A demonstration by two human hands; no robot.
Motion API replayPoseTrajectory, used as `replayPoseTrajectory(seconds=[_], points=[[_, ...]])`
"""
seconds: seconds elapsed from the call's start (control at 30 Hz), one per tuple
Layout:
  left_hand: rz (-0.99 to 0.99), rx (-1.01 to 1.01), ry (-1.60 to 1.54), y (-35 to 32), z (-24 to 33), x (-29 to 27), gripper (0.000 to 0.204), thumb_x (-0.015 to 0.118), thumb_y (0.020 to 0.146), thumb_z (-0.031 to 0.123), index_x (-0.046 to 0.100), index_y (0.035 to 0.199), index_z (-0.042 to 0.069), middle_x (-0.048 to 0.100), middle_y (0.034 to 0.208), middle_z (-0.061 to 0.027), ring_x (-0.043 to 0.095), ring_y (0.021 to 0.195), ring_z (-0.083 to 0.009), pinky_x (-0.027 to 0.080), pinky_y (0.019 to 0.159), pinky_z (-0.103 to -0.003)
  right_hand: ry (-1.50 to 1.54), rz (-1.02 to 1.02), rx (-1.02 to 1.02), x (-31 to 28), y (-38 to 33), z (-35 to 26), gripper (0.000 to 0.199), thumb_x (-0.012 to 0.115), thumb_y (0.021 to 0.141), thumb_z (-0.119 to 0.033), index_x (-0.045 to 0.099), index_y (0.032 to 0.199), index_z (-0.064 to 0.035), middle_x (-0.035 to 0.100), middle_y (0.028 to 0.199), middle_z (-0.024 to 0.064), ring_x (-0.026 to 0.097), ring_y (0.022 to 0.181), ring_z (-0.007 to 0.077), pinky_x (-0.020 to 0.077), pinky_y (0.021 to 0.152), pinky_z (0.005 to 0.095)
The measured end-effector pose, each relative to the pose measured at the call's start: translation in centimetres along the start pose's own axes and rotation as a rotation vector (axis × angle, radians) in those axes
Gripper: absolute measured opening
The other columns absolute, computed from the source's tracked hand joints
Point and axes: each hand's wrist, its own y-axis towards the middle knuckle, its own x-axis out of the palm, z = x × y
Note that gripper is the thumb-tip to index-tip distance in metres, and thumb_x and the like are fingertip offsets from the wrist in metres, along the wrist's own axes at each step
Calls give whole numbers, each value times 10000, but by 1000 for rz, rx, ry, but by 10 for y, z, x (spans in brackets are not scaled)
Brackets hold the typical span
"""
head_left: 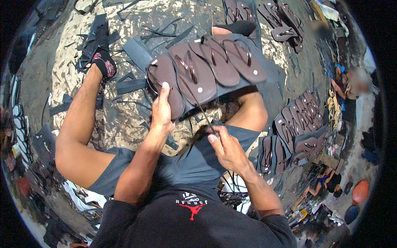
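Pinching the edge of the leftmost flat, dark brown, thong-strapped sandal [168, 74] with the thumb on top, your left hand [162, 108] seems to steady it from the near side; the fingers go below the sole, so how firmly they press cannot be told. Your right hand [224, 145], in the middle of the frame, is closed around one end of a long, thin, dark, strip-like piece [202, 110]. Its far end reaches over the second brown sandal [203, 78], but whether it is a tool or a strap is not clear.

Four sandals lie side by side in the upper middle of the frame, straps upward, probably so that the soles can rest flat. Under them is a wide, dark grey, flat sheet [273, 76], laid over your bent right leg [251, 110], perhaps to give a bed within easy reach. Loose black strap pieces [159, 34] are scattered on the pale, blotched floor covering [131, 105] at upper left, apart from the soles. More brown sandals [301, 113] are packed closely at the right of the frame, presumably to save space.
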Motion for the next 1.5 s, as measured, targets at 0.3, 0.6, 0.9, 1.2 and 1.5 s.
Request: replayPoseTrajectory(seconds=[0.3, 0.6, 0.9, 1.2, 1.5], points=[[-28, 3, 112, -27, 1, 23, 711, 570, 1013, 527, 483, 1388, -71, 592, 1345, -156, 607, 1193, -242, 490, 1039, -405, -169, 215, -114, 19, -10, 12, 372, 601, 1018, -307, 518, 1171, 22, 678, 1003, 295, 663, 923, 496, 539, 764, 532], [-26, 59, 177, -21, -12, 11, 620, 557, 1035, 470, 506, 1378, -43, 633, 1314, -154, 652, 1134, -240, 508, 1027, -401, -299, 217, -230, 33, 80, 14, 360, 667, 937, -260, 626, 1065, 75, 689, 939, 303, 657, 870, 513, 538, 764, 554], [-63, 35, 135, -17, -7, 6, 579, 568, 1038, 435, 508, 1386, -25, 636, 1305, -140, 652, 1134, -248, 515, 1017, -381, -181, 639, -668, 49, 178, 21, 447, 678, 900, -248, 616, 1262, 8, 627, 1244, 259, 606, 1127, 439, 490, 961, 510], [-28, -18, 163, -24, 29, -23, 559, 521, 1033, 533, 585, 1264, 28, 690, 1045, -62, 682, 851, -189, 563, 775, -324, -279, 495, -651, 51, 263, -18, 406, 629, 963, -320, 616, 1191, 16, 670, 1074, 214, 655, 969, 370, 529, 863, 479], [63, 407, 688, -158, 87, -73, 468, 640, 986, 451, 607, 1200, 35, 617, 1016, 12, 549, 924, -88, 454, 861, -280, 1100, -305, -417, 80, 208, -113, 533, 570, 1014, -512, 594, 1073, 18, 624, 770, 58, 622, 577, 127, 520, 463, 262]])
